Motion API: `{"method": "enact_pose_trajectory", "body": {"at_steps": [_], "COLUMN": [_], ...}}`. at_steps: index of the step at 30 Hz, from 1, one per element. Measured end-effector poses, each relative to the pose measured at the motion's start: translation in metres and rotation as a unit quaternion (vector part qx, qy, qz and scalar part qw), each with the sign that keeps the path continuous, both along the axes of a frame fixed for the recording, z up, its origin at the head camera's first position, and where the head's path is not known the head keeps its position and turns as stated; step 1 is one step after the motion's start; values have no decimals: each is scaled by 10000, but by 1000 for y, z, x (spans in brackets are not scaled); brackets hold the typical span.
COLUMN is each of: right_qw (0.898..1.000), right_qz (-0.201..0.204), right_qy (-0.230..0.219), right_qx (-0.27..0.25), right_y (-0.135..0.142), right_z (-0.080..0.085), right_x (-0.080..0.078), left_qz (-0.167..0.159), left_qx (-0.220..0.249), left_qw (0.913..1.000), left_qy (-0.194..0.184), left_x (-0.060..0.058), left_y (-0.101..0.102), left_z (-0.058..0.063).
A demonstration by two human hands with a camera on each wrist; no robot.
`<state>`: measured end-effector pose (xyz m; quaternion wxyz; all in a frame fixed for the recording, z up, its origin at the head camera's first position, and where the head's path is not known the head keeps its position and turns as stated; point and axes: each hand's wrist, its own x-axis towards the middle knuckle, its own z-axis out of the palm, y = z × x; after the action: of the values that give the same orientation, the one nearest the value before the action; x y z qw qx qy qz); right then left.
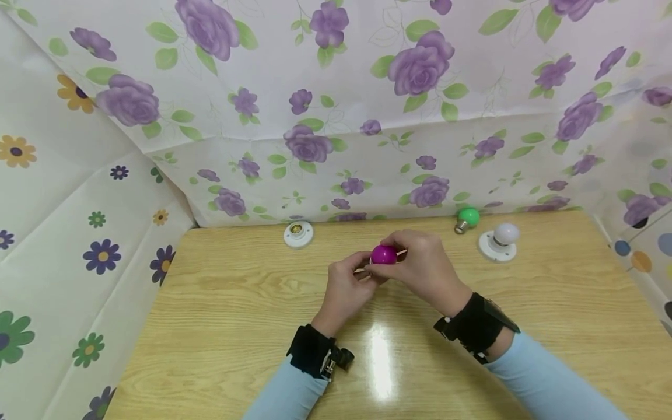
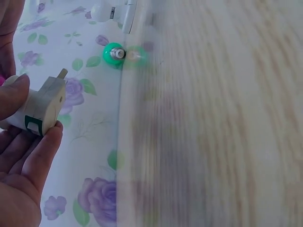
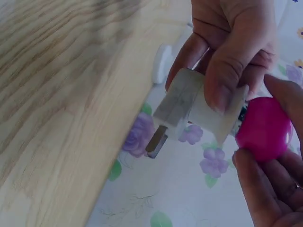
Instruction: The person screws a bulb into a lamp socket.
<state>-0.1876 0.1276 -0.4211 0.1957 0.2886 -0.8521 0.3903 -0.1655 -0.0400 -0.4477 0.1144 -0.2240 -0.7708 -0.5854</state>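
Note:
In the head view both hands meet over the middle of the wooden table. My left hand (image 1: 348, 287) grips a white plug-in bulb socket (image 3: 208, 106), its thumb along the side and metal prongs (image 3: 155, 142) pointing away from the bulb. The fingers and thumb of my right hand (image 1: 427, 273) hold a glossy magenta light bulb (image 1: 384, 255) by its globe. In the right wrist view, the bulb's base end is right at the socket's flared mouth, with a narrow dark gap showing between globe and rim. The left wrist view shows the socket's plug end (image 2: 52, 101).
Near the table's back edge stands a round white lamp holder (image 1: 298, 234) with an open brass-coloured thread. A green bulb (image 1: 469, 216) lies on its side at the back right. Beside it, a white bulb (image 1: 506, 234) sits in another round base (image 1: 496, 251). Flowered cloth (image 1: 262, 192) hangs behind.

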Motion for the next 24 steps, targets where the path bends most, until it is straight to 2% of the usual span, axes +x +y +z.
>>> {"method": "enact_pose_trajectory", "body": {"at_steps": [3, 6, 10, 13, 16, 19, 22, 24], "right_qw": [9997, 9974, 9896, 9841, 9819, 9785, 9748, 9741], "right_qz": [83, 215, 302, 361, 642, 1145, 1408, 1412], "right_qy": [-183, -661, -1406, -1734, -1769, -1714, -1728, -1764], "right_qx": [117, 172, 34, -159, -206, -88, 76, 125], "right_y": [1, 3, 9, 14, 19, 22, 22, 20], "right_z": [1, 6, 15, 20, 23, 23, 23, 23], "right_x": [0, -1, -2, -4, -7, -9, -8, -7], "left_qz": [-161, -290, -391, -432, -427, -392, -432, -467], "left_qx": [5, 57, 213, 329, 374, 338, 361, 390], "left_qw": [9998, 9994, 9986, 9978, 9974, 9975, 9973, 9971], "left_qy": [-123, -176, -274, -374, -448, -482, -471, -465], "left_x": [-1, -3, -6, -10, -15, -19, -20, -20], "left_y": [-3, -6, -8, -8, -9, -10, -10, -11], "left_z": [0, -1, -3, -8, -19, -29, -32, -33]}}
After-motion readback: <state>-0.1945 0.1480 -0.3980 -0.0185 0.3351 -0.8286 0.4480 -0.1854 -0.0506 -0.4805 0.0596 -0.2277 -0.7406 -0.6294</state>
